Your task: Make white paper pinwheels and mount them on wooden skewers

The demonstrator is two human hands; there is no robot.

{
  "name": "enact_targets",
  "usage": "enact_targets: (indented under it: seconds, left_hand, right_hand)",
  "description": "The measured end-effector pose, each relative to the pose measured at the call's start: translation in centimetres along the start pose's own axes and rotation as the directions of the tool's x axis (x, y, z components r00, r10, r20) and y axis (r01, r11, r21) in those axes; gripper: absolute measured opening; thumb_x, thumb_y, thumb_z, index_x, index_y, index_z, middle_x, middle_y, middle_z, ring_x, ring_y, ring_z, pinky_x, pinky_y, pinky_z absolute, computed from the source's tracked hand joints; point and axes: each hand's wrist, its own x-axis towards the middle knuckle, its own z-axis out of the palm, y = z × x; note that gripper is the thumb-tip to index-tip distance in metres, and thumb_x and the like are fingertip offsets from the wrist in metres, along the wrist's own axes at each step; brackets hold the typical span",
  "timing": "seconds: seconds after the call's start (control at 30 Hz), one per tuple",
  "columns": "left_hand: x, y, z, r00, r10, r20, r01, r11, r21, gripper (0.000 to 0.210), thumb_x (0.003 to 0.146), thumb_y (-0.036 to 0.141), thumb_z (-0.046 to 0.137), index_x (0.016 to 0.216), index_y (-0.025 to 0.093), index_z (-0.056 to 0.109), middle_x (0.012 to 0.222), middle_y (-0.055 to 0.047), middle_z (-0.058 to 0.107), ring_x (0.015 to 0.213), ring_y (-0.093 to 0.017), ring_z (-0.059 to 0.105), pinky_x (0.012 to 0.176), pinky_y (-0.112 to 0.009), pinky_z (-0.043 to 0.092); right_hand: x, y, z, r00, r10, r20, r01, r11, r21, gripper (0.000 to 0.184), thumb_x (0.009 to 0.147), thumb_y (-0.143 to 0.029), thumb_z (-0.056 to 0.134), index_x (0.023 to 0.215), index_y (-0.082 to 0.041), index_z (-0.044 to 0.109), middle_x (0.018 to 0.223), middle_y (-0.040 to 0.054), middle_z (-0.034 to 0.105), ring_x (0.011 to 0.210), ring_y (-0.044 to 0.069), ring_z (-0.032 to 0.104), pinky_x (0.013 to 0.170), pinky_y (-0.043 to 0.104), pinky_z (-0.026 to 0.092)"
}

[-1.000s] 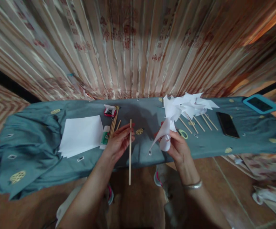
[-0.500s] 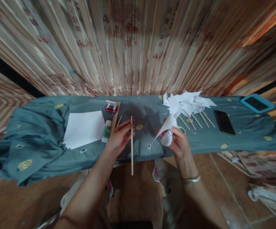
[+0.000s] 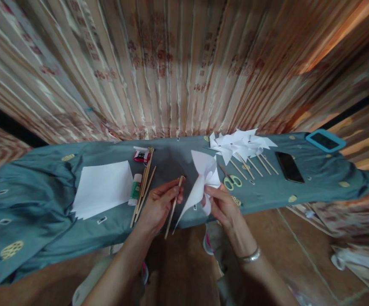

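Note:
My left hand point(image 3: 163, 203) pinches a thin wooden stick point(image 3: 173, 210) near its upper end, and the stick slants down past the table's front edge. In my right hand point(image 3: 224, 204) is a white paper pinwheel point(image 3: 202, 178), gripped at its lower right with its blades facing left. A small gap separates stick and pinwheel. Beyond my right hand lie scissors point(image 3: 232, 182) with light green handles. Several finished paper pinwheels point(image 3: 240, 144) on sticks rest in an overlapping row at the back right.
A cloth-covered table point(image 3: 104, 236) holds a stack of white paper point(image 3: 103, 187), a green glue stick point(image 3: 135, 189), loose wooden sticks point(image 3: 145, 180) and a small red box point(image 3: 141, 155). To the right lie a black phone point(image 3: 289, 166) and a blue-framed device point(image 3: 326, 140). A curtain hangs behind.
My right hand has brought the pinwheel left, towards the stick, and turned it. The stick in my left hand has tilted from upright to slanting. The scissors now show more fully.

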Motion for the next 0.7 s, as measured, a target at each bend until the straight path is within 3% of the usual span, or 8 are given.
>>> enact_targets:
  seconds: [0.1,0.17,0.2,0.27,0.33,0.37,0.5,0.7]
  left_hand:
    - [0.0,0.2,-0.3,0.998,-0.014,-0.065,0.017,0.999,0.036,0.042,0.043,0.031,0.093,0.079,0.016,0.078,0.067,-0.004,0.073,0.06,-0.015,0.064,0.059,-0.024,0.051]
    - [0.1,0.6,-0.8,0.997,-0.023,-0.07,0.029,0.996,0.084,0.04,0.043,0.031,0.093,0.077,0.016,0.078,0.066,-0.003,0.073,0.056,-0.013,0.062,0.055,-0.023,0.049]
    - [0.1,0.8,-1.0,0.999,-0.028,-0.038,0.031,0.994,0.104,0.037,0.045,0.031,0.092,0.076,0.016,0.077,0.064,-0.002,0.071,0.054,-0.012,0.06,0.053,-0.022,0.047]
    - [0.0,1.3,-1.5,0.997,-0.042,0.066,0.032,0.988,0.152,0.032,0.047,0.032,0.091,0.07,0.017,0.076,0.059,-0.001,0.067,0.052,-0.011,0.057,0.05,-0.021,0.044]
    - [-0.3,1.5,-1.8,0.988,-0.052,0.146,0.019,0.976,0.218,0.028,0.05,0.034,0.09,0.066,0.017,0.075,0.057,-0.001,0.065,0.051,-0.01,0.054,0.048,-0.02,0.039]
    - [-0.6,1.6,-1.9,0.984,-0.043,0.171,-0.001,0.968,0.25,0.025,0.052,0.035,0.089,0.064,0.017,0.075,0.058,-0.001,0.064,0.052,-0.01,0.054,0.048,-0.021,0.038]
    - [-1.6,1.4,-1.4,0.971,0.06,0.23,-0.131,0.943,0.305,0.015,0.061,0.033,0.084,0.062,0.021,0.077,0.065,-0.004,0.066,0.058,-0.014,0.056,0.052,-0.024,0.041]
    - [-1.9,1.7,-0.5,0.963,0.085,0.256,-0.172,0.926,0.335,0.018,0.059,0.035,0.085,0.058,0.019,0.076,0.062,-0.005,0.065,0.059,-0.015,0.056,0.056,-0.026,0.043]
  right_hand:
    - [-1.6,-0.2,1.1,0.991,-0.129,0.028,0.131,0.935,-0.33,0.023,0.061,-0.027,0.084,0.079,-0.019,0.071,0.071,0.0006,0.075,0.057,0.014,0.066,0.056,0.024,0.054]
    - [-3.1,-0.5,1.8,0.953,-0.268,0.143,0.297,0.721,-0.626,0.018,0.073,-0.026,0.077,0.089,-0.02,0.072,0.079,0.0021,0.075,0.065,0.016,0.067,0.059,0.026,0.054]
    - [-3.9,-0.7,2.2,0.895,-0.355,0.269,0.432,0.55,-0.715,0.02,0.078,-0.024,0.074,0.098,-0.022,0.071,0.085,0.0032,0.076,0.071,0.017,0.068,0.064,0.028,0.055]
    - [-5.2,-1.0,2.7,0.709,-0.444,0.548,0.678,0.217,-0.702,0.026,0.087,-0.017,0.059,0.112,-0.022,0.066,0.089,0.0044,0.074,0.082,0.019,0.067,0.077,0.034,0.055]
    - [-6.0,-1.2,3.0,0.575,-0.448,0.685,0.768,0.006,-0.641,0.034,0.092,-0.012,0.05,0.124,-0.019,0.058,0.094,0.0066,0.074,0.086,0.019,0.067,0.081,0.035,0.053]
    - [-6.2,-1.3,3.0,0.538,-0.448,0.714,0.779,-0.062,-0.624,0.036,0.093,-0.011,0.047,0.127,-0.017,0.055,0.095,0.0074,0.074,0.088,0.018,0.067,0.082,0.035,0.052]
    - [-6.4,-1.8,3.0,0.51,-0.432,0.743,0.76,-0.177,-0.625,0.04,0.098,-0.012,0.042,0.137,-0.016,0.047,0.101,0.0085,0.074,0.096,0.019,0.067,0.088,0.035,0.05]
    - [-6.8,-2.0,2.7,0.535,-0.427,0.729,0.738,-0.185,-0.649,0.044,0.1,-0.014,0.037,0.143,-0.018,0.043,0.102,0.008,0.075,0.098,0.019,0.068,0.088,0.034,0.051]
